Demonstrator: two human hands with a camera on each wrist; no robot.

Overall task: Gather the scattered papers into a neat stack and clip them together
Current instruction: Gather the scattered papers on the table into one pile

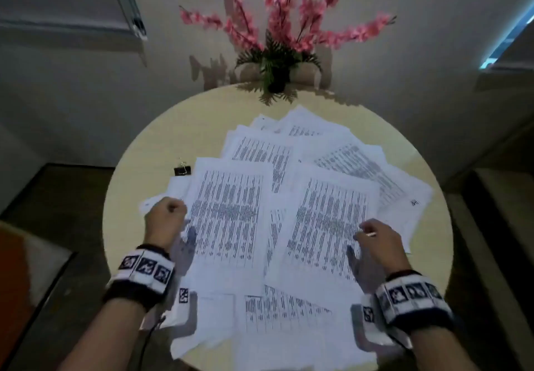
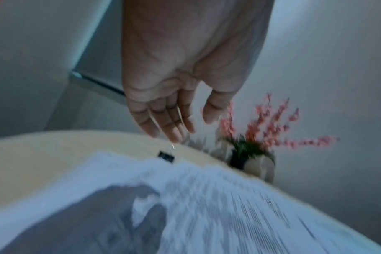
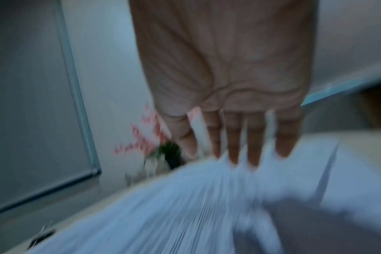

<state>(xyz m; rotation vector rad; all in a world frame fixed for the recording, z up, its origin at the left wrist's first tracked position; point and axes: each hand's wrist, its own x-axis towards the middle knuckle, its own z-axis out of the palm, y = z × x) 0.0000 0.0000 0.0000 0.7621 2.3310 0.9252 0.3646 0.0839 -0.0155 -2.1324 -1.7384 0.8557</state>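
Several printed white papers (image 1: pixel 231 212) lie scattered and overlapping across a round beige table (image 1: pixel 161 151). A black binder clip (image 1: pixel 182 170) sits on the bare tabletop just left of the sheets. My left hand (image 1: pixel 166 217) hovers over the papers' left edge, below the clip, with its fingers (image 2: pixel 174 127) straight and holding nothing. The clip (image 2: pixel 166 156) lies beyond those fingertips. My right hand (image 1: pixel 378 236) is over the right-hand sheet, and its straight, spread fingers (image 3: pixel 233 151) reach down to the papers (image 3: pixel 185 206). Both wrist views are blurred.
A dark pot of pink artificial flowers (image 1: pixel 277 53) stands at the table's far edge against the wall. Some sheets overhang the near table edge (image 1: pixel 260 347). Bare tabletop shows on the left side and far right. An orange shape (image 1: pixel 14 278) sits at lower left.
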